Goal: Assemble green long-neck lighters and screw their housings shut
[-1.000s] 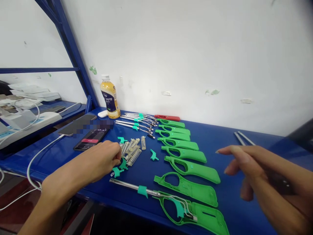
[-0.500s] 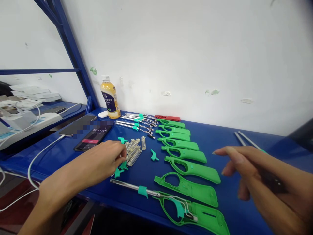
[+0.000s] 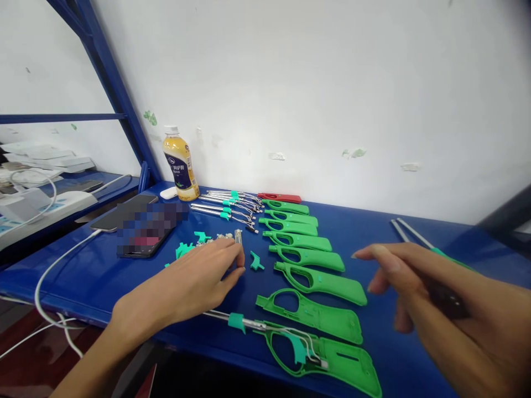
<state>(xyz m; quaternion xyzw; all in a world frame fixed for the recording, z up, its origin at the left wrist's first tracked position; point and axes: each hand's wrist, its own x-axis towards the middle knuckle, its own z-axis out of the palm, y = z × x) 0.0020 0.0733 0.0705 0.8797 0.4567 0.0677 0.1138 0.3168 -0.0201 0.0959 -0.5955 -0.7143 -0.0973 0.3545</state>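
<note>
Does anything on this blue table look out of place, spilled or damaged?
At the far end of the green plastic handle shells lies one red plastic handle shell, odd by colour. A small turquoise plastic piece lies alone beside the left hand. No spill or damage shows.

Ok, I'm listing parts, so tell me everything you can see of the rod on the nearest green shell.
The rod is a slim, straight, shiny silver tube, metallic by its look. A teal collar sits around it, plastic by its look. Pale wires run from its right end to a small black-and-white block. It lies roughly crosswise near the table's front edge, its right end over the green shell. The left hand hides its far left end; contact there can't be told.
</note>
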